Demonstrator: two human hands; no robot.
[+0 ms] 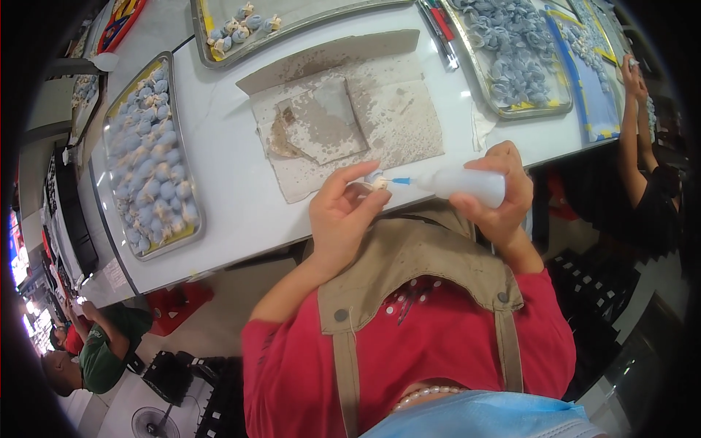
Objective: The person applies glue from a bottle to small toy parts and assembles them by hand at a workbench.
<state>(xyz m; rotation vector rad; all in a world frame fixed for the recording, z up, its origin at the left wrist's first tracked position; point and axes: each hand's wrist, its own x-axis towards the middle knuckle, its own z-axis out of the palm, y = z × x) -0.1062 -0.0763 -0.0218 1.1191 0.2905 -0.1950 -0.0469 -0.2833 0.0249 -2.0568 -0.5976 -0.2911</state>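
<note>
My left hand (345, 213) pinches a small blue-and-cream figurine piece (377, 180) between thumb and fingertips, just over the table's near edge. Wrapped in my right hand (505, 191) is a translucent white squeeze bottle (471, 185), tilted on its side. Its blue needle tip (399, 180) points left and meets or nearly meets the piece; whether they touch I cannot tell. Beyond my hands lies a spotted, stained cardboard sheet (409, 120) with its far edge folded up. A smaller stained piece of cardboard (343, 139) rests on it.
At left, a metal tray (198, 212) holds many blue-and-cream pieces. Another tray (321, 29) at the back has several. A tray of grey-blue parts (511, 58) stands at right, with pens or tools (439, 33) beside it. Other people work at both sides.
</note>
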